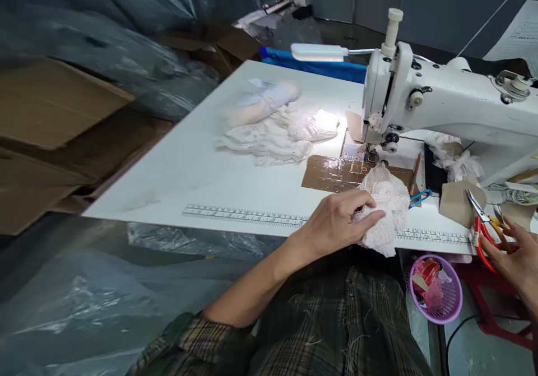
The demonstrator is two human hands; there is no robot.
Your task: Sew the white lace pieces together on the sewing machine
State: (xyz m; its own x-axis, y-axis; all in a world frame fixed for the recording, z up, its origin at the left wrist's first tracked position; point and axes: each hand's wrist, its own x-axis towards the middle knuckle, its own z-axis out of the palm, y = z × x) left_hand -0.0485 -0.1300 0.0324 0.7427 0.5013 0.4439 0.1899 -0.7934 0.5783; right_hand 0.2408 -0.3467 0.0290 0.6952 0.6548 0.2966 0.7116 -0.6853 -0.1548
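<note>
My left hand point(342, 219) is closed on a bunched piece of white lace fabric point(382, 196) at the table's front edge, just before the sewing machine point(437, 96). The cloth's far end reaches close to the presser foot point(372, 154). At the right, my right hand point(515, 253) has its fingers curled about the handles of yellow-handled scissors point(498, 230). Red-handled scissors point(479, 219) lie against the same fingers, blades pointing away. A blue tool point(420, 198), its kind unclear, lies beside the lace.
More white lace pieces point(269, 140) lie lit on the white table point(168, 180), near a blurred pale bundle point(264, 104). A clear ruler point(244, 214) runs along the front edge. Below stands a purple basket point(456, 297) of scraps. Cardboard boxes point(54, 101) are at left.
</note>
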